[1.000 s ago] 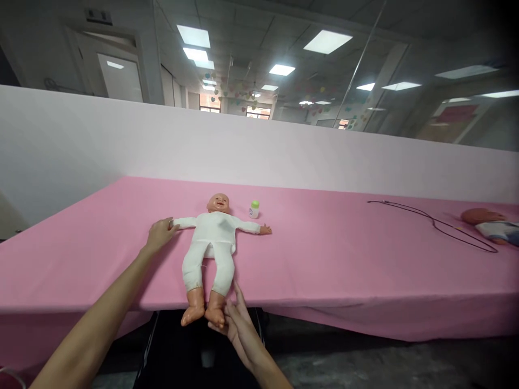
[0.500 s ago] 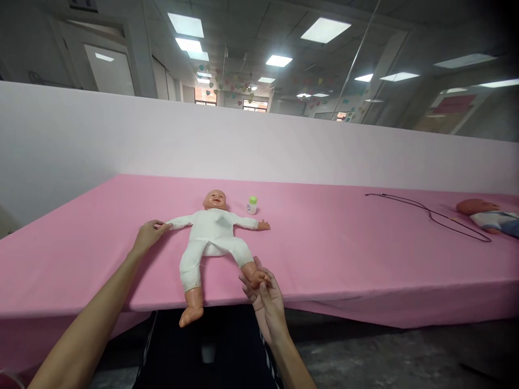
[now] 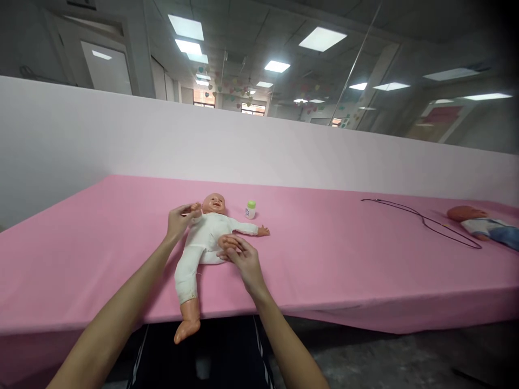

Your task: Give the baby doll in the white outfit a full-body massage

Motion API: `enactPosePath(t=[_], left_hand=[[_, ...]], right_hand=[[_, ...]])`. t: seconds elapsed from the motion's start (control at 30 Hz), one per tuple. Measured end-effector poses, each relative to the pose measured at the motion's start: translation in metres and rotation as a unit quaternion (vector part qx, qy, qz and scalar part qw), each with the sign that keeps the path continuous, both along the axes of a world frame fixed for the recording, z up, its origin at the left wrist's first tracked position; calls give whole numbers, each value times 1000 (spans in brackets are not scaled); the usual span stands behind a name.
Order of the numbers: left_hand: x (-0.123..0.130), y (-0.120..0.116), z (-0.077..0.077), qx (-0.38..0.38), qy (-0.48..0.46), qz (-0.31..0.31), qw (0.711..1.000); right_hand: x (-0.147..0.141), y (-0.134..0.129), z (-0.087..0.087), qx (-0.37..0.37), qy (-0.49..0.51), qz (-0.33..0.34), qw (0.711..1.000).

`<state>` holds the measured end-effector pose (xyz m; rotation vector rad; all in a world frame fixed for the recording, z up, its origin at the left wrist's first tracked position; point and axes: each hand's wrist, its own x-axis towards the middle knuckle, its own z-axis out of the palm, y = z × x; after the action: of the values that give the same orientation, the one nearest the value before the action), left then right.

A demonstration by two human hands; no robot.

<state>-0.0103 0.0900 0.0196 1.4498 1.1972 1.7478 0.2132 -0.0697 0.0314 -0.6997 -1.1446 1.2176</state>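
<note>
Left hand point(image 3: 178, 222) pinches the baby doll's point(image 3: 201, 246) raised vinyl arm point(image 3: 195, 207), right hand point(image 3: 241, 260) wraps its bent leg point(image 3: 224, 241). The doll lies between both grips, looking light and soft-bodied; its firm limbs seem the best holds.

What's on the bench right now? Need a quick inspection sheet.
Surface: table under a pink cloth, cloth hanging over the near edge.
Things in hand: baby doll in a white suit, on its back, one leg bent; small bottle with a green cap beside its head.
Clutter: second doll lying at the far right.
Hands: left hand grips the doll's raised hand; right hand lies over the doll's bent leg, foot hidden.
Cables: thin black cord looped on the cloth.
Surroundings: white partition behind the table; ceiling lights.
</note>
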Motion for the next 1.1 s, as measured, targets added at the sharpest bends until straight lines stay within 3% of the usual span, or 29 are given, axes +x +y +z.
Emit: enactPosePath(t=[0.1,0.2,0.33,0.43,0.5,0.6,0.73,0.87,1.0,1.1], left_hand=[[18,-4,-10,-3,97,-46,994],[15,-5,-21,-3,91,-26,996],[-4,-1,-29,4,34,33,999],[-20,8,-33,-28,-88,106,990],[-28,14,-36,-75,-189,157,966],[-31,18,-38,-108,-249,177,946],[-15,8,-31,-9,-166,126,978],[8,-13,-25,46,32,35,998],[18,-22,-26,18,182,-37,982],[13,-16,-28,-7,108,-24,994]], right_hand=[[-20,32,-2,-8,-5,-6,1000],[-25,35,-4,-25,20,-3,999],[2,-18,-7,-68,70,-12,995],[25,-76,-25,-95,79,-22,992],[31,-107,-41,-111,68,-5,991],[24,-123,-52,-128,53,25,990],[11,-87,-29,-90,60,-4,994],[-4,-27,-1,-48,-5,12,999],[-29,5,-6,-54,-21,21,998],[-36,-9,-14,-71,4,19,997]])
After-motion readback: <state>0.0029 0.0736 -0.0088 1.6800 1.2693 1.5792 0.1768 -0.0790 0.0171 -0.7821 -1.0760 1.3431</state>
